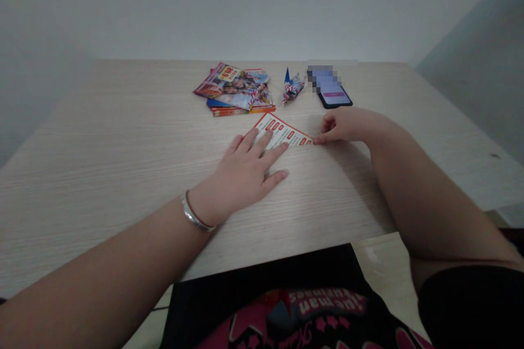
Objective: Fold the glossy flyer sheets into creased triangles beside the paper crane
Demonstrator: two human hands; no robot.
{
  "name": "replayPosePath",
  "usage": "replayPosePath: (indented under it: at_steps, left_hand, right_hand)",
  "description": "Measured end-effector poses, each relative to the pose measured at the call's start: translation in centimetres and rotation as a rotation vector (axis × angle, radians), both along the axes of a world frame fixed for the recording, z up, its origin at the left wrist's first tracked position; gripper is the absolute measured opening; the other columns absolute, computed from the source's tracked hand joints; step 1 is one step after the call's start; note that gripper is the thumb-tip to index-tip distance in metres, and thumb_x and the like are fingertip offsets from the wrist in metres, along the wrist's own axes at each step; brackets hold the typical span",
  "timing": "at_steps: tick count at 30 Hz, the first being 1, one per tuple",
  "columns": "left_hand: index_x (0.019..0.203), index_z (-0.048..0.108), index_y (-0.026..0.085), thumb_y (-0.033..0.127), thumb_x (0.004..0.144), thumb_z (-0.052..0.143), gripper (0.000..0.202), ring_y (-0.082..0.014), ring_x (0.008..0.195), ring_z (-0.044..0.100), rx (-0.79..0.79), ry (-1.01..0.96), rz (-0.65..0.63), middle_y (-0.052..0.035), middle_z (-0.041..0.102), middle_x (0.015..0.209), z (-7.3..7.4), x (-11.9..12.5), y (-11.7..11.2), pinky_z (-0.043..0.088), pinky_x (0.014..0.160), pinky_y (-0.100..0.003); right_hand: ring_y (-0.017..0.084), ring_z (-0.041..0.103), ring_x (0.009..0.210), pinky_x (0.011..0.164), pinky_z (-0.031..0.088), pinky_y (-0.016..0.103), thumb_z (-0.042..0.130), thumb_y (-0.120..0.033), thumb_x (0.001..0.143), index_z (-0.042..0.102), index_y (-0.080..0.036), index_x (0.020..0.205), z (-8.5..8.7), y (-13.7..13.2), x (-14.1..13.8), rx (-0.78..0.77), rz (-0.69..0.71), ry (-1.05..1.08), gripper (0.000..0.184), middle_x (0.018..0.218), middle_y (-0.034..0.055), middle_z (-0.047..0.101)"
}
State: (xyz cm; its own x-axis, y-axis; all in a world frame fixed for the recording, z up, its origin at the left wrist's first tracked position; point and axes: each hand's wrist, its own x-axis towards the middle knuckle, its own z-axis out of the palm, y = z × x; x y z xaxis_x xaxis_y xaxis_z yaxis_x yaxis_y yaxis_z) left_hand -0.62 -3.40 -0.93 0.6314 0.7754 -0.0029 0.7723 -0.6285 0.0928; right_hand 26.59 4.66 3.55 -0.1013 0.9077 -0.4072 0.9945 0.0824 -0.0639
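Note:
A sheet of printed paper, folded to a triangle with red edges and red labels, lies flat on the table. My left hand rests on it with fingers spread, covering its left and lower parts. At the paper's right corner, my right hand has its thumb and index finger pinched on the tip, the other fingers curled in. A silver bracelet circles my left wrist.
Behind the paper sits a pile of colourful printed leaflets. Right of it stands a small folded paper figure, perhaps a crane, then a phone with its screen lit. The pale wooden table meets a wall at the back.

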Motion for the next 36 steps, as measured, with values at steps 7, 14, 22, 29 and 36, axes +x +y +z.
replayPosePath:
  at_steps: [7, 14, 22, 29, 36]
  left_hand:
    - [0.167, 0.036, 0.029, 0.061, 0.109, 0.035, 0.067, -0.0449, 0.163, 0.021, 0.007, 0.007, -0.002, -0.0156, 0.027, 0.176, -0.5, 0.0, 0.1, 0.028, 0.126, -0.065]
    - [0.168, 0.034, 0.026, 0.059, 0.109, 0.036, 0.067, -0.0425, 0.164, 0.016, -0.047, 0.044, 0.002, -0.0173, 0.021, 0.177, 0.1, 0.2, 0.2, 0.022, 0.13, -0.063]
    - [0.169, 0.031, 0.028, 0.055, 0.112, 0.027, 0.064, -0.0376, 0.166, 0.011, -0.145, 0.068, -0.058, -0.0115, 0.017, 0.179, 1.0, -1.1, 1.0, 0.02, 0.131, -0.058]
    - [0.163, 0.041, 0.042, 0.056, 0.11, 0.025, 0.057, -0.042, 0.161, 0.028, -0.239, 0.234, 0.055, -0.0046, 0.027, 0.177, 3.5, -2.6, 1.5, 0.018, 0.125, -0.073]
    - [0.136, 0.071, 0.041, 0.048, 0.108, 0.032, 0.049, -0.0383, 0.147, 0.051, -0.194, 0.206, 0.141, -0.0033, 0.062, 0.155, 4.6, -3.3, 1.6, 0.026, 0.119, -0.076]
  right_hand:
    - [0.019, 0.062, 0.076, 0.069, 0.042, 0.034, 0.076, -0.045, 0.087, 0.077, -0.016, 0.09, 0.4, -0.5, 0.8, 0.079, -0.025, 0.015, 0.029, 0.088, 0.01, 0.076]
    - [0.017, 0.065, 0.076, 0.07, 0.047, 0.029, 0.071, -0.035, 0.09, 0.074, -0.022, 0.093, -2.3, -1.0, -3.1, 0.19, 0.081, 0.428, 0.014, 0.086, 0.0033, 0.075]
    - [0.016, 0.064, 0.075, 0.068, 0.046, 0.028, 0.072, -0.032, 0.088, 0.074, -0.023, 0.091, -2.7, -0.8, -2.7, 0.107, 0.107, 0.432, 0.01, 0.084, 0.0014, 0.075]
    - [0.017, 0.064, 0.075, 0.068, 0.045, 0.029, 0.074, -0.031, 0.086, 0.076, -0.023, 0.093, -2.6, -0.9, -1.7, 0.092, 0.078, 0.41, 0.012, 0.086, 0.0019, 0.076]
    - [0.018, 0.067, 0.08, 0.07, 0.049, 0.029, 0.074, -0.031, 0.086, 0.075, -0.022, 0.091, -2.8, -0.8, -0.7, 0.086, 0.081, 0.448, 0.01, 0.091, 0.0033, 0.078]
